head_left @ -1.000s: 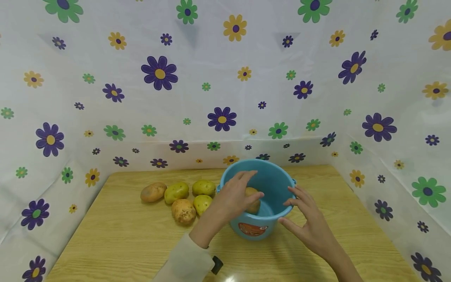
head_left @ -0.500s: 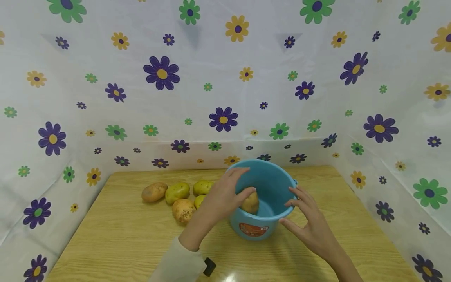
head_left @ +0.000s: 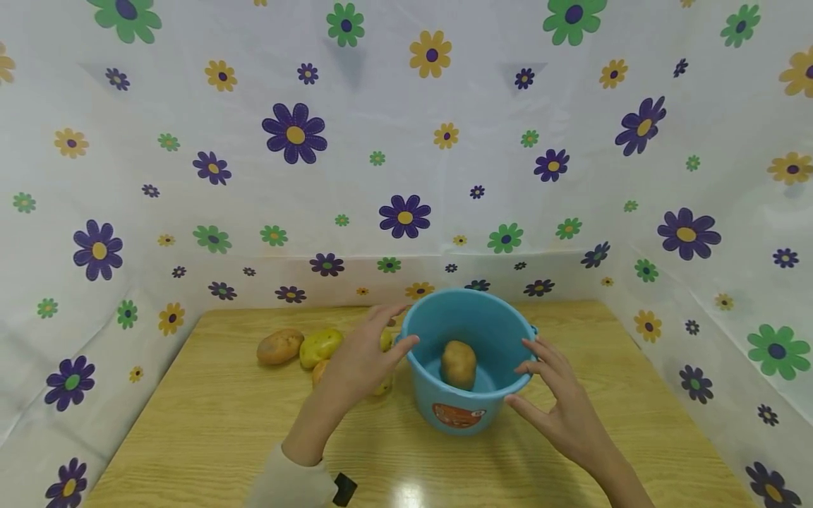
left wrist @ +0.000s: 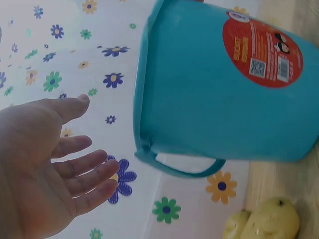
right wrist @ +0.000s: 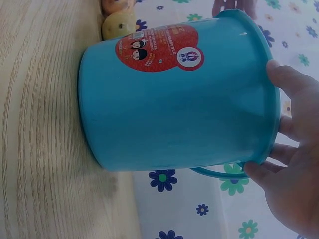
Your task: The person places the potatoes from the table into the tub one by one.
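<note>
A light-blue bucket point(head_left: 424, 386) with a red label stands upright on the table. Inside it, on the bottom, lies one brown potato point(head_left: 459, 365). My right hand point(head_left: 562, 406) holds the bucket's right rim, thumb at the outside and fingertips over the edge; the right wrist view shows this grip on the rim. My left hand point(head_left: 358, 360), fingers spread and holding nothing, hovers just left of the bucket, above several potatoes that it partly hides. In the left wrist view that left hand point(left wrist: 55, 169) is apart from the bucket point(left wrist: 199, 99), palm showing.
Left of the bucket lie a brown potato point(head_left: 280, 346), a greenish-yellow potato point(head_left: 320, 347) and others partly covered by the left hand. The wooden table point(head_left: 209, 430) is walled at back and sides by a white flower-patterned sheet point(head_left: 356, 176). The bucket's handle point(left wrist: 192, 173) hangs down.
My left hand has drawn out of the bucket and moved left over the potatoes, uncovering the brown potato left inside. The right hand stays at the rim.
</note>
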`<state>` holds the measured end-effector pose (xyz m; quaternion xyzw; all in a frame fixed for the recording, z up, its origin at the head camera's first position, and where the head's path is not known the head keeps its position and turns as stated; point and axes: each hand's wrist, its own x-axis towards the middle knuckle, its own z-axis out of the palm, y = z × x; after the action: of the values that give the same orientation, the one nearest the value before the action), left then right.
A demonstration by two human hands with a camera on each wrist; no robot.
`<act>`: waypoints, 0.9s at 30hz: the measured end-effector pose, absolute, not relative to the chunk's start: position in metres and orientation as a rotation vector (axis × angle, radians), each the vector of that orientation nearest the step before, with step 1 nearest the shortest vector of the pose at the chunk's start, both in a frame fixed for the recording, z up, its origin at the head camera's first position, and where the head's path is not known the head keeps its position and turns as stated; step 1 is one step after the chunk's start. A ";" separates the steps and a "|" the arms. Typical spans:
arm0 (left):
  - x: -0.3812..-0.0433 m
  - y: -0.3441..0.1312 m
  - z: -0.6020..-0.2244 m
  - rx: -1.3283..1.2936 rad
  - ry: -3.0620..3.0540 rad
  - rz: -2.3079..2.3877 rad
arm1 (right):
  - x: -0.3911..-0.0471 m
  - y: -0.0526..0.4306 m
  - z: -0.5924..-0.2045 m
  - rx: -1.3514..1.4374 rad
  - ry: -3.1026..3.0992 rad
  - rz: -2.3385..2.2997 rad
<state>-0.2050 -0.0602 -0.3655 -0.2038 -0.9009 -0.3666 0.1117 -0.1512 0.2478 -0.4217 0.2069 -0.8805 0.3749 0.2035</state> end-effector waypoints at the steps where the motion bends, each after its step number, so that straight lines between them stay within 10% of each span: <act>1: -0.205 -0.064 -0.367 -0.580 -2.642 -1.067 | -0.151 0.248 -0.422 0.576 -2.456 1.044; 27: -0.212 -0.168 -0.431 -0.391 -2.695 -1.056 | -0.152 0.249 -0.424 0.558 -2.463 1.022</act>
<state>-0.2117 -0.1685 -0.4314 -0.1329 -0.9171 -0.3594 0.1102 -0.1520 0.2490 -0.4242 0.2003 -0.8845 0.3670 0.2071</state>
